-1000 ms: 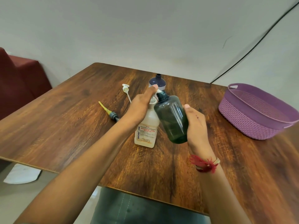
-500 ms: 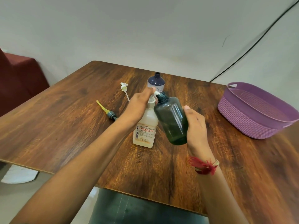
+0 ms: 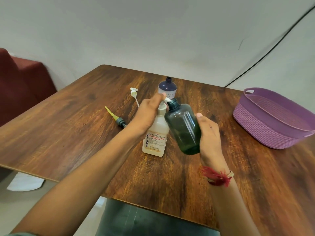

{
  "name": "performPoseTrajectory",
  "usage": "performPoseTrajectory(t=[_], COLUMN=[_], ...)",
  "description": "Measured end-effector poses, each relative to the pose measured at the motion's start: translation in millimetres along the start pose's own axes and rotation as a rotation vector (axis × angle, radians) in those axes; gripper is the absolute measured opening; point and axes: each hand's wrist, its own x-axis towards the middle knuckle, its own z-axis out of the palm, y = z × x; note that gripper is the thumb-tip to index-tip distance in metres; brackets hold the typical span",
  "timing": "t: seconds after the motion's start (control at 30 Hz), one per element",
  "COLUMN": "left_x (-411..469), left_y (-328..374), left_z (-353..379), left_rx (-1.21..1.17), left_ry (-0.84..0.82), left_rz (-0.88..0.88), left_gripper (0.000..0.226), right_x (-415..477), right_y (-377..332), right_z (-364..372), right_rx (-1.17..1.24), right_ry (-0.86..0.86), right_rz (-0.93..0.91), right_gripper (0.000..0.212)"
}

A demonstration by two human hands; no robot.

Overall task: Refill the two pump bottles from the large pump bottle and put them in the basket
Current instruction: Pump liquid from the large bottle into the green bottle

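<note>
The large white pump bottle with a red-lettered label stands upright mid-table. My left hand rests on top of its pump head, whose white spout points into the open neck of a dark green bottle. My right hand holds that green bottle tilted toward the spout, above the table. A dark purple bottle without its pump stands behind them. Two removed pumps lie to the left: a white one and a yellow-tubed grey one. The purple basket sits at the right, empty.
The wooden table has its near edge just in front of my lap. A dark red seat stands off the table's left side. A black cable runs down the wall behind the basket. Something white lies on the floor.
My hands and both bottles keep the same pose; only the camera view shifts slightly. The green bottle stays tilted at the spout.
</note>
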Motion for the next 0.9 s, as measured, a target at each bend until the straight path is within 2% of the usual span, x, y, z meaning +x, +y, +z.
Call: performPoseTrajectory(t=[0.07,0.13,0.2,0.33,0.37,0.63,0.77,0.9], left_x=[-0.9,-1.7,-1.8,-0.5,-0.1,-0.8,-0.9,-1.2], left_y=[0.8,0.5,1.5,2.9,2.5,0.9,3.0,7.7], left_z=[1.2,1.5,0.9,-2.0,-2.7,-4.3,-3.1,-5.1], left_rx=[0.004,-0.008,-0.006,-0.035,-0.029,0.007,0.004,-0.04], left_ry=[-0.007,-0.017,-0.03,-0.054,-0.055,-0.067,-0.085,-0.106], left_rz=[0.008,-0.001,-0.01,-0.084,-0.086,-0.052,-0.076,-0.119], left_gripper=[0.043,0.07,0.08,0.043,0.04,0.039,0.045,0.038], right_x=[1.1,2.8,5.0,4.4,3.5,-0.7,0.6,-0.2], right_y=[-1.4,-4.4,-6.8,-5.2,-4.5,-5.1,-7.0,-2.2], right_z=[1.0,2.7,3.9,4.3,4.3,0.3,0.9,0.7], right_rx=[-0.006,-0.017,-0.019,-0.013,-0.019,-0.039,-0.032,-0.039], right_ry=[0.004,0.005,0.002,-0.005,-0.005,0.014,0.016,0.023], right_rz=[-0.015,-0.032,-0.042,-0.04,-0.041,0.001,-0.018,-0.008], right_gripper=[0.045,0.044,0.044,0.045,0.044,0.043,0.047,0.047])
